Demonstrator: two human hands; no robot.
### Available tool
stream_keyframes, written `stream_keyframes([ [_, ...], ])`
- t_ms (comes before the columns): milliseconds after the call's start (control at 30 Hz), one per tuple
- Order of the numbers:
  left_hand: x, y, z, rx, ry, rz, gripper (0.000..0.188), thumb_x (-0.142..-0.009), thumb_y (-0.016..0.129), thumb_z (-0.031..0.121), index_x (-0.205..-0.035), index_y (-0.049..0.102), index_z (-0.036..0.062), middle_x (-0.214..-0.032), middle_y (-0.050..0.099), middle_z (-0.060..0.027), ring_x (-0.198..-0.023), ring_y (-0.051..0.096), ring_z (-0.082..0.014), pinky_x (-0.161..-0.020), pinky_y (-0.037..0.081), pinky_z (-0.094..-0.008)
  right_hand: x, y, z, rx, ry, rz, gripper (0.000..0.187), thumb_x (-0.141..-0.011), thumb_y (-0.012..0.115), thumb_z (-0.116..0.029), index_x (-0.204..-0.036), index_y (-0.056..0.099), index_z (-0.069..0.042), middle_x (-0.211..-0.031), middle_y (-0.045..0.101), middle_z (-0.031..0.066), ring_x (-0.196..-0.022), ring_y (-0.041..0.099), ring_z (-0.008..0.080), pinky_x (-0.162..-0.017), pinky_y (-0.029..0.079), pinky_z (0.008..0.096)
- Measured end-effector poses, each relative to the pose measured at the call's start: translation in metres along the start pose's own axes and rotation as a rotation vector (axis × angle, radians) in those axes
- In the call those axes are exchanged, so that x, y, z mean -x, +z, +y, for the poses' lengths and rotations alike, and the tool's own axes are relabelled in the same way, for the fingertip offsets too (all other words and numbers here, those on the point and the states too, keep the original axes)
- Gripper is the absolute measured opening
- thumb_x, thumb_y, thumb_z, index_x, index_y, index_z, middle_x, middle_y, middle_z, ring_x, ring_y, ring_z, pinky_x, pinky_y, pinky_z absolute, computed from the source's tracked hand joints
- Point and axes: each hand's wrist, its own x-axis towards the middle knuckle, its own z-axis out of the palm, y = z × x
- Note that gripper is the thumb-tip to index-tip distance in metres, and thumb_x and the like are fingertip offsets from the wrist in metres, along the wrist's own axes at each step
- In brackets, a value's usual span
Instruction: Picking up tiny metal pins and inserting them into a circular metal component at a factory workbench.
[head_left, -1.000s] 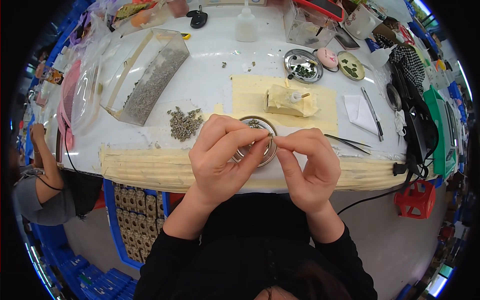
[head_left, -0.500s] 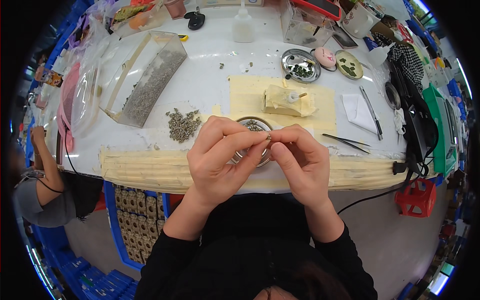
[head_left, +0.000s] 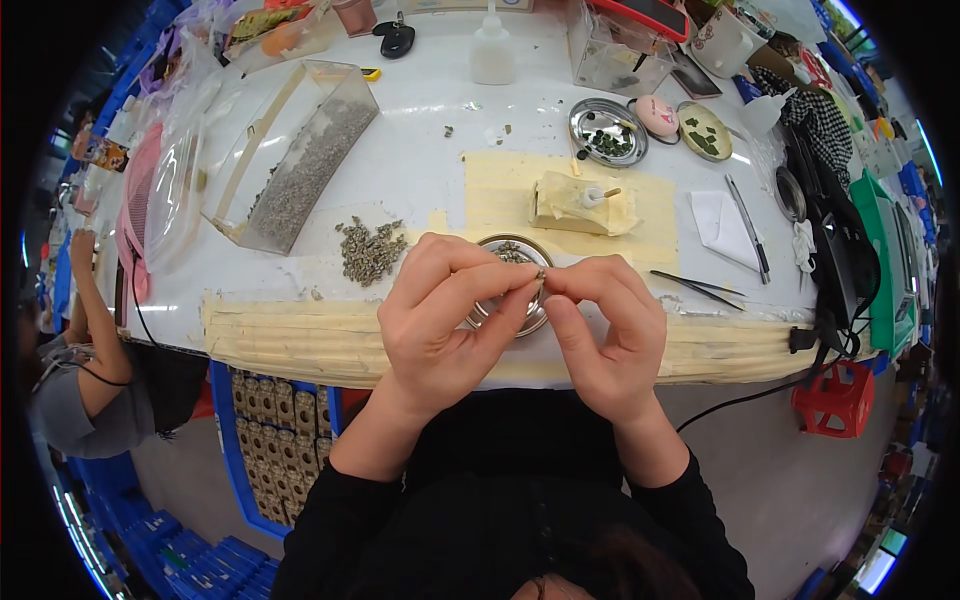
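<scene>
Over a round metal dish (head_left: 541,318), my left hand (head_left: 437,325) is closed, its thumb and index fingertip pinching a small grey metal part (head_left: 541,275). My right hand (head_left: 618,335) has its index fingertip against that part, while its thumb stands apart below. The part is too small to make out in detail. Similar small pieces (head_left: 508,251) lie in the dish, which both hands partly cover. To the left is a loose pile of small metal parts (head_left: 370,250). Black tweezers (head_left: 700,288) rest right of my right hand.
Beyond the dish stands a tape-wrapped block (head_left: 565,207). A clear box of grey granules (head_left: 310,165) is at left, a white squeeze bottle (head_left: 492,55) at the back. Green pieces fill a metal tray (head_left: 608,150). A blue crate (head_left: 237,465) sits below; a co-worker's arm (head_left: 100,325) shows far left.
My right thumb has moved down, away from the small part and its index finger. My left hand keeps its pinch. The whole view has shifted slightly.
</scene>
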Motion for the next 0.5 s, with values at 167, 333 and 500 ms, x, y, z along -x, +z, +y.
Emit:
stream_keyframes([
  [167, -0.0010, -0.0017, 0.0011, -0.002, 0.003, -0.008, 0.023, -0.072, 0.079, -0.005, -0.092, 0.075, 0.0041, -0.083, 0.065, -0.0053, -0.074, 0.060, -0.0195, -0.063, 0.047, -0.0292, 0.0004, 0.0026, 0.0000, -0.296, 0.202, -0.033, 0.022, -0.085, 0.071, 0.001, -0.107, 0.072, 0.001, -0.088, 0.064, 0.0073, -0.074, 0.058, 0.0149, -0.066, 0.048, 0.0264],
  [333, 0.0007, -0.0006, 0.0015, -0.014, -0.053, -0.003, 0.022, -0.071, 0.078, -0.006, -0.091, 0.074, 0.0038, -0.082, 0.065, -0.0054, -0.073, 0.060, -0.0193, -0.063, 0.046, -0.0291, -0.0020, -0.0031, -0.0012, -0.051, -0.025, -0.014, 0.029, -0.081, 0.074, -0.001, -0.110, 0.072, -0.001, -0.090, 0.065, 0.0078, -0.074, 0.058, 0.0157, -0.065, 0.048, 0.0266],
  [500, 0.0025, 0.0003, 0.0005, -0.014, -0.073, 0.006, 0.022, -0.071, 0.078, -0.006, -0.091, 0.074, 0.0034, -0.082, 0.065, -0.0055, -0.072, 0.059, -0.0192, -0.062, 0.046, -0.0290, 0.0002, 0.0006, -0.0037, 0.099, -0.149, -0.012, 0.034, -0.078, 0.077, -0.002, -0.111, 0.073, -0.002, -0.089, 0.065, 0.0089, -0.073, 0.059, 0.0186, -0.065, 0.048, 0.0275],
])
